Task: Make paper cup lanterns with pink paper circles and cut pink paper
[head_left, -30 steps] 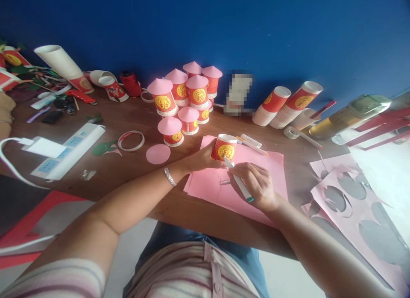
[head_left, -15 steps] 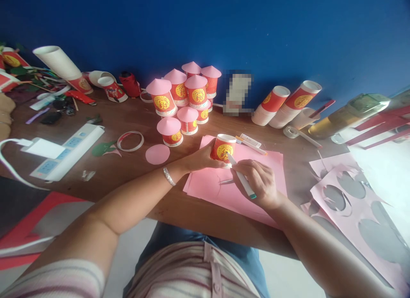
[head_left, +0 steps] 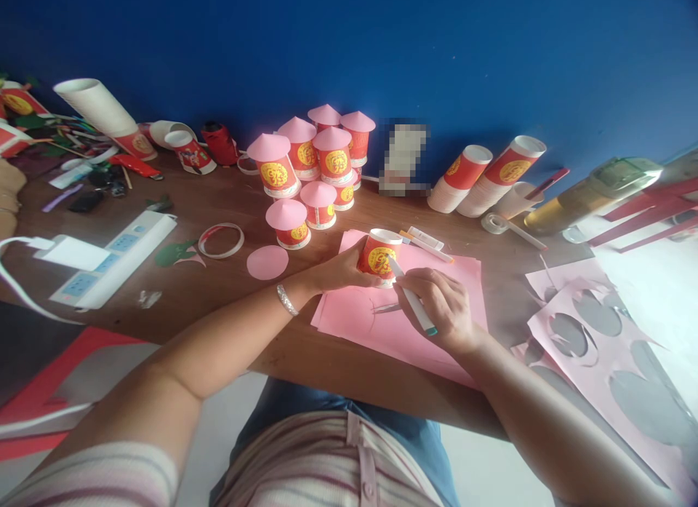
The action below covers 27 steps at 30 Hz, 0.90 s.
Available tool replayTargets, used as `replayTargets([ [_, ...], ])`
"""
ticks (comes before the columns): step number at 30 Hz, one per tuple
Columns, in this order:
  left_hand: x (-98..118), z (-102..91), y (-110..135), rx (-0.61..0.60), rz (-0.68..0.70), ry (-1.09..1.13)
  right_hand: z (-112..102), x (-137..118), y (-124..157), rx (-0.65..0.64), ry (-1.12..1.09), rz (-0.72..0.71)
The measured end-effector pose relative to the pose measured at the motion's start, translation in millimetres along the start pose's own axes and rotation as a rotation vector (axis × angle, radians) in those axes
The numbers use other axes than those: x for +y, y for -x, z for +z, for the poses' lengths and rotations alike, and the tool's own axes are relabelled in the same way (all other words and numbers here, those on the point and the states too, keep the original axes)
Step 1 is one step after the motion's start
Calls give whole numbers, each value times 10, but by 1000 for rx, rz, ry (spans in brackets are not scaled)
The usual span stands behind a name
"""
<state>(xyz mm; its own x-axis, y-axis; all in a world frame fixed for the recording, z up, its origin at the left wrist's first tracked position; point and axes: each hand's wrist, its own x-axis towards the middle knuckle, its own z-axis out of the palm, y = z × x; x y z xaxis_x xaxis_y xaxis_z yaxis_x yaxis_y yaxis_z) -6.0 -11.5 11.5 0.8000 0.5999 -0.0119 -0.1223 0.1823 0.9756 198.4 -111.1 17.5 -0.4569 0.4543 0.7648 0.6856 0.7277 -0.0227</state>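
The left hand (head_left: 347, 268) is clamped around the side of a red-and-yellow paper cup (head_left: 379, 254), which stands mouth upward over the far part of a stack of pink paper (head_left: 452, 347). Whether the cup base touches the paper cannot be determined. The right hand (head_left: 439, 303) grips a white marker (head_left: 421, 314) between thumb and fingers, green end toward the body. The marker tip is at the cup's yellow emblem; contact cannot be confirmed. An orange-and-white pen (head_left: 433, 248) lies just behind the cup, to its right. A flat pink disc (head_left: 267, 262) lies on the brown table (head_left: 218, 303), left of the paper. Behind the disc stand cone-topped cups (head_left: 293, 232), some stacked on others. Pink paper offcuts (head_left: 550, 325) with round cutouts lie at the table's right end.
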Motion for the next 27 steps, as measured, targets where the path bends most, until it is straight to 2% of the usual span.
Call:
replayTargets([
  [14, 27, 17, 13, 19, -15, -42, -9, -8, -18, 1, 4, -4],
  [27, 8, -5, -3, -69, 21, -55, 1, 4, -15, 2, -3, -13],
])
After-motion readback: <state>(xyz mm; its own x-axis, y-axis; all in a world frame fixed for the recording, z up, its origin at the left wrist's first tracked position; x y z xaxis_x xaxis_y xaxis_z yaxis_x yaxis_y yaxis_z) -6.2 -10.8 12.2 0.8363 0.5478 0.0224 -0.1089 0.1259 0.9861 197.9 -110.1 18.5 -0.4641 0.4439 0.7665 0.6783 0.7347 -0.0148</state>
